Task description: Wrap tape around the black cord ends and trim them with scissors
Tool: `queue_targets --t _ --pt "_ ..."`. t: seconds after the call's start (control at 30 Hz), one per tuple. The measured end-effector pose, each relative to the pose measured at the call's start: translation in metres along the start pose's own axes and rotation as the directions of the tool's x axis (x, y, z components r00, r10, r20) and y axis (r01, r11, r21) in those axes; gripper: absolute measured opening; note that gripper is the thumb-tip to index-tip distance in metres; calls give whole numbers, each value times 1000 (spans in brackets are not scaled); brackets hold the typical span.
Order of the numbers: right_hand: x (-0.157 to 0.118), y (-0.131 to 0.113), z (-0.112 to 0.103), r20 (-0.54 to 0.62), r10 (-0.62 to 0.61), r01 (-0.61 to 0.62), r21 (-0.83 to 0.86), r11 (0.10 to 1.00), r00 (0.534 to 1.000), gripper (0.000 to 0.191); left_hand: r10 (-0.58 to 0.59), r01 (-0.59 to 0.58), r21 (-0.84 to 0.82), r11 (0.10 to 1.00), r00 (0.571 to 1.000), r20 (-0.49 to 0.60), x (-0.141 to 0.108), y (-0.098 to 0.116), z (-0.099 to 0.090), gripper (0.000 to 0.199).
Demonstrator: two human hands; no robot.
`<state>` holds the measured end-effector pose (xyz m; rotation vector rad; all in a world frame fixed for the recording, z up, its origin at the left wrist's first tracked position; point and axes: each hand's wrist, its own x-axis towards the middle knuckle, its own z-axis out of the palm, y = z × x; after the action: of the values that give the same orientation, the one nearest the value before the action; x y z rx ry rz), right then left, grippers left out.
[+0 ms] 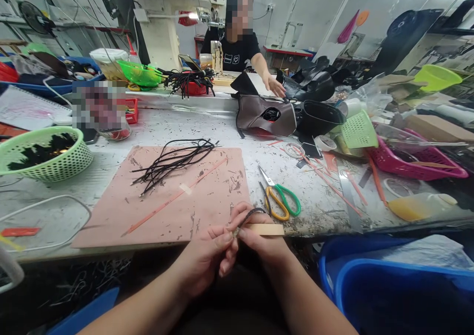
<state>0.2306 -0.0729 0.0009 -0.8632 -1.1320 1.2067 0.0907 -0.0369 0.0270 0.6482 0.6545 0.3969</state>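
Observation:
Just past the table's front edge, my left hand (207,258) pinches the end of a black cord (252,213), with a small pale bit, perhaps tape, at the fingertips. My right hand (264,243) is closed on the same cord, which loops up over its fingers. A roll of cream masking tape (266,229) rests against the right hand; how it is held is partly hidden. Scissors (282,199) with one yellow and one green handle lie beyond that hand. A bundle of black cords (174,162) lies on the pink board (207,211).
An orange strip (174,196) is taped across the board. A green basket (62,152) of black pieces stands left. A brown leather piece (264,117) and a pink basket (407,152) are at right. Blue bins (400,271) stand below right. A co-worker (237,43) reaches across opposite.

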Motion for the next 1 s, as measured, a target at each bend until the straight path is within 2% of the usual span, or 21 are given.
queue_targets --t 0.1,0.17,0.3,0.43,0.53,0.7,0.77,0.87,0.93,1.0 --pt "-1 0 0 -1 18 -18 -17 1000 1000 6 -27 27 1 1000 1000 2 1 -2 -1 34" --pt "-1 0 0 -47 9 -13 -81 997 999 5 2 0 73 997 1000 -26 2 -2 -3 36" --pt "1 -3 0 -87 -89 53 -349 936 992 12 182 -133 331 934 976 -122 1 3 -5 27" --pt "4 -7 1 -43 -160 117 -504 856 986 13 276 -157 522 838 948 -157 -2 7 -5 22" --pt "5 -11 3 -2 -180 148 -562 814 984 12 283 -166 512 843 946 -160 -2 4 -6 24" --pt "6 -15 5 93 -220 224 -677 701 971 14 255 -181 335 925 948 -191 3 -6 -9 21" --pt "9 -13 0 180 -242 292 -753 590 953 13 226 -165 278 946 952 -206 4 -6 -10 20" --pt "20 -5 -27 251 -238 320 -892 320 938 17 207 -144 268 953 953 -222 3 -2 -11 23" --pt "28 -1 -55 153 -170 180 -972 154 973 24 202 -132 275 952 948 -246 3 1 -13 24" --pt "37 -1 -86 -76 -38 -76 -997 -10 996 33 188 -109 271 956 939 -287 5 3 -16 25"
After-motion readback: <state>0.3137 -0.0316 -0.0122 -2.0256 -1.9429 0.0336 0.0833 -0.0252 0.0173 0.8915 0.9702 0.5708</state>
